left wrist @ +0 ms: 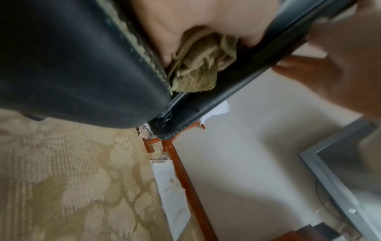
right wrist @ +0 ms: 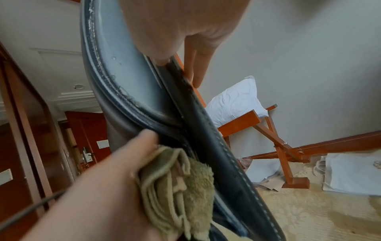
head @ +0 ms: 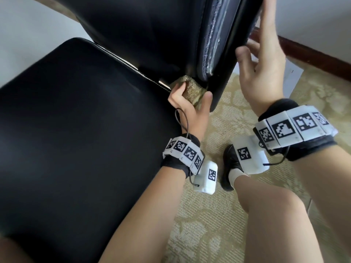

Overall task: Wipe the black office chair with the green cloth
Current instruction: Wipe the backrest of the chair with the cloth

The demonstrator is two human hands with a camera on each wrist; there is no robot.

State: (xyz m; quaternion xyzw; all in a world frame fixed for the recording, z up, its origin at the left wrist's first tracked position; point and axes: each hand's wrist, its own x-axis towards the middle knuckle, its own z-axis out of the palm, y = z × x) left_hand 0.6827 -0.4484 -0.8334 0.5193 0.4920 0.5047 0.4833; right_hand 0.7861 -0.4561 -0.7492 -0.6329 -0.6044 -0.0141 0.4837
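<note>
Two hands [head: 190, 105] [head: 264, 59], chair [head: 79, 130], paper bag [left wrist: 173, 184] nearby

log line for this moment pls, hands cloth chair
left hand: grip on green cloth | cloth: at seat-backrest gap | right hand: open, against backrest edge | seat: bare

This looks like a hotel room. A beige patterned carpet [right wrist: 309, 212] covers the floor, a folding reddish wooden luggage rack [right wrist: 274, 135] bearing a white pillow [right wrist: 233, 101] stands against the plain pale wall, and a reddish wooden door [right wrist: 88, 138] carries a metal lock plate with a small notice (text unreadable). White paper carrier bags [right wrist: 354, 172] lie beside the wooden skirting.
</note>
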